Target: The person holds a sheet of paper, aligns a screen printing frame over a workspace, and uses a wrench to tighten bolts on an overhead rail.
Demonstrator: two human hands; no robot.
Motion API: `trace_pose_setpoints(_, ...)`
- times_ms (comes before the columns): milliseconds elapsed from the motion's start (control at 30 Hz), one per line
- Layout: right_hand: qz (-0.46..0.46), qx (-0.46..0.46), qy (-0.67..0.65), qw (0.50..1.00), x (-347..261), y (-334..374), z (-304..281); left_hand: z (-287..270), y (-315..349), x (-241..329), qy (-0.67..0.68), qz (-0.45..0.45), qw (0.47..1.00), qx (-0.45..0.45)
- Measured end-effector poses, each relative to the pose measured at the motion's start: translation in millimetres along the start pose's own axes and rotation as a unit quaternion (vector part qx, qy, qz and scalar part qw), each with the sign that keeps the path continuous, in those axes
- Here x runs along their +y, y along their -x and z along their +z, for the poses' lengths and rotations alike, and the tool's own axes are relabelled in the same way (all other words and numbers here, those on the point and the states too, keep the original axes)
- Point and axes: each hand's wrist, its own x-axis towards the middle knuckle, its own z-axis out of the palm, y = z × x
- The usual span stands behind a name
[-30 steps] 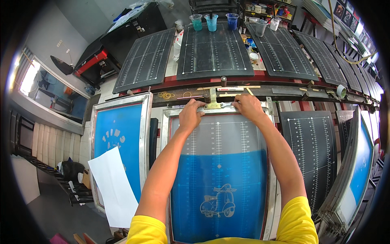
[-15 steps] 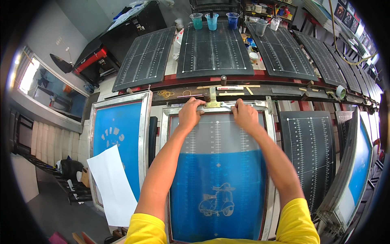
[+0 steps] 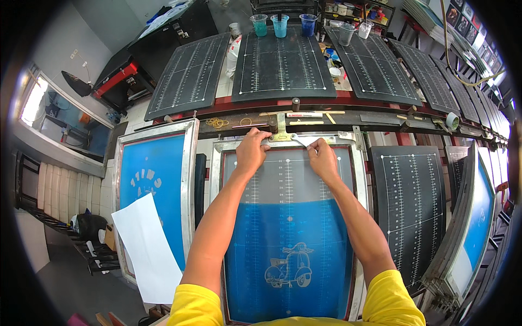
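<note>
In front of me lies a screen printing frame (image 3: 217,179) with silver metal bars and blue-coated mesh bearing a scooter stencil. A brass-coloured bracket (image 3: 281,132) sits at the middle of its far bar. Just left of that bracket, my left hand (image 3: 252,151) is closed on the far bar, its fingertips beside the bracket. My right hand (image 3: 324,160) pinches the near end of a small silver wrench (image 3: 300,142), whose other end meets the bracket. Under the mesh, the white ruled markings of a dark board show through.
At the left stands another blue screen (image 3: 173,163) with a sheet of white paper (image 3: 149,247) across it. Dark ruled boards (image 3: 283,65) line the far side, with plastic cups (image 3: 280,26) of paint on top. Stacked screens (image 3: 462,244) lean at the right. A marker (image 3: 304,114) lies on the rail.
My right hand has come a little nearer to me and turned, and the wrench now slants from the bracket toward it. My left hand stays by the bracket. The view has shifted slightly.
</note>
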Motion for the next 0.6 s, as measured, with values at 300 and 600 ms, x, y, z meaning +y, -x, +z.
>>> trace_pose_setpoints(300, -0.014, -0.042, -0.017, 0.999, -11, -7, -36, -6, 3, 0, 0.023, 0.004, 1.0, -0.009)
trace_pose_setpoints(600, -0.087, -0.093, -0.014, 0.992, -13, -20, 8, -6, 1, 4, 0.028, -0.012, 0.999, -0.026)
